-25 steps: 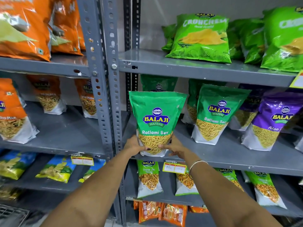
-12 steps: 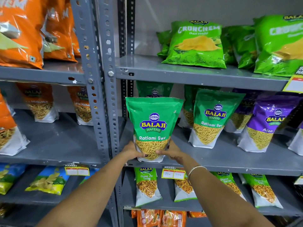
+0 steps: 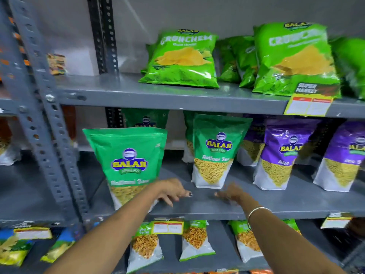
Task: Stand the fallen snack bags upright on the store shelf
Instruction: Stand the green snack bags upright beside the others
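Observation:
A green Balaji Ratlami Sev bag (image 3: 128, 155) stands upright at the left end of the grey middle shelf (image 3: 276, 206), near the front edge. My left hand (image 3: 171, 191) hovers just to its right with fingers spread, holding nothing. My right hand (image 3: 231, 194), a bangle on its wrist, is open above the bare shelf further right, blurred by motion. A second green Ratlami Sev bag (image 3: 217, 151) stands upright behind and between the hands. Another green bag (image 3: 146, 119) shows partly behind the first.
Purple Balaji bags (image 3: 282, 155) stand to the right on the same shelf. Green Crunchem bags (image 3: 183, 60) lean on the shelf above. A perforated grey upright post (image 3: 49, 135) borders the left side. Smaller green bags (image 3: 146, 248) and price tags (image 3: 167, 227) sit below.
Both hands have let go of the green Ratlami Sev bag and moved right, away from it. The bag now stands on its own. The view has shifted up and to the right.

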